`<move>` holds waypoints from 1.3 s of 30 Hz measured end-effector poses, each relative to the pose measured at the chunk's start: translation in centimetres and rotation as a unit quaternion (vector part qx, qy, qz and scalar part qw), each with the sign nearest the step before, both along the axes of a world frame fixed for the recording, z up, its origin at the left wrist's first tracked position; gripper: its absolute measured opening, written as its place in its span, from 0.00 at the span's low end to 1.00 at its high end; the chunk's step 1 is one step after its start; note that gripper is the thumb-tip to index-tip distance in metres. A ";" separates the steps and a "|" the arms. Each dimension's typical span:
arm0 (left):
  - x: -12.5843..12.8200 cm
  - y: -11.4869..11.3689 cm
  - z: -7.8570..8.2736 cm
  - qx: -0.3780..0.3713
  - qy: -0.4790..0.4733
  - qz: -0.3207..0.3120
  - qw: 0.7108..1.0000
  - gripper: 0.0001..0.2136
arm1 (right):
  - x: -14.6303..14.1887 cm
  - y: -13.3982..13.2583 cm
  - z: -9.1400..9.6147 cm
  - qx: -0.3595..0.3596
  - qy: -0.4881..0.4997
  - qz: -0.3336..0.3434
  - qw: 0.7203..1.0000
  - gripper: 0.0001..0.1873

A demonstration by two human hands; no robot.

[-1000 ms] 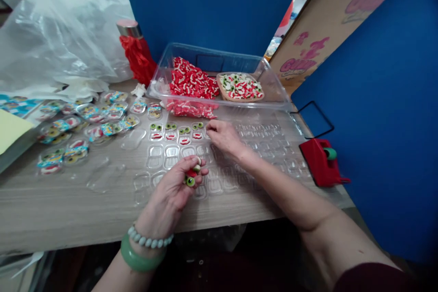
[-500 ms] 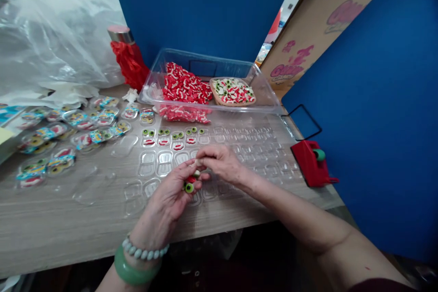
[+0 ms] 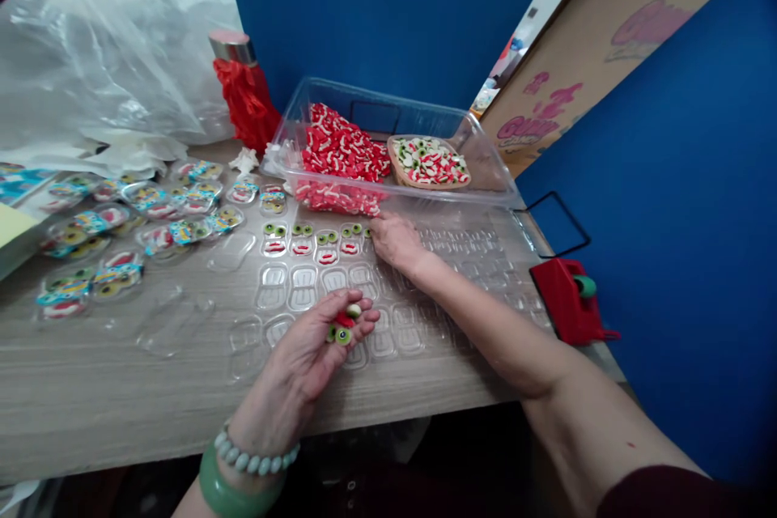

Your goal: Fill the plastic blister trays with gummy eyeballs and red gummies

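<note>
On our table (image 3: 151, 413), 4 filled trays (image 3: 328, 247) sit well back from the front edge, unfilled trays (image 3: 303, 287) remain nearer it; our L hand (image 3: 321, 332) cups gummies (image 3: 343, 336), R hand (image 3: 394, 241) rests beyond the 4th, pinch hidden, can't tell.

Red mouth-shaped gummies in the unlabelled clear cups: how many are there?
4, in one row: leftmost gummy, second gummy, third gummy and fourth gummy, just left of the right hand, which may hide another.

Pink lettering (image 3: 527, 129) on the cardboard box (image 3: 586, 57) is reading as what looks like "GUMMY", a blurred line running beneath. Blue-and-yellow labels (image 3: 180, 232) on the candy packs (image 3: 63, 309) are appearing too small to read.
</note>
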State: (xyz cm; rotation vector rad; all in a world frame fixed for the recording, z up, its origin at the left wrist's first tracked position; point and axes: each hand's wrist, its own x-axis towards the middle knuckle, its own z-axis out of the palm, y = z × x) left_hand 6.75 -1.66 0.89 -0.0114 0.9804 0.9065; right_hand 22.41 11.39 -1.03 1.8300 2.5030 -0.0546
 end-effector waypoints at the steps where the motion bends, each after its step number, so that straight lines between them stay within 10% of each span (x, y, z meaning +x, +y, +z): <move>1: 0.0 0.1 0.0 -0.003 -0.006 0.005 1.000 0.08 | 0.0 0.1 0.0 -0.013 0.005 -0.013 1.000 0.17; 8: -0.1 0.2 0.5 -0.025 -0.048 0.045 0.998 0.07 | 0.7 0.5 0.5 -0.007 0.148 -0.050 0.988 0.17; 14: -0.2 0.5 0.9 -0.013 -0.059 0.079 0.995 0.08 | -0.2 -6.9 3.5 -0.098 0.365 0.079 0.923 0.09; 26: 1.2 -1.7 -0.5 0.066 -0.027 -0.051 0.996 0.08 | 1.8 -12.2 3.5 -0.120 0.323 0.174 0.923 0.07; 34: 2.4 -0.9 0.1 0.038 0.009 -0.056 0.998 0.08 | 1.4 -11.9 3.4 -0.043 0.260 0.113 0.958 0.08; 39: 2.6 -0.1 0.3 0.026 0.032 -0.035 0.999 0.08 | 1.8 -10.9 2.9 -0.084 0.341 0.060 0.934 0.08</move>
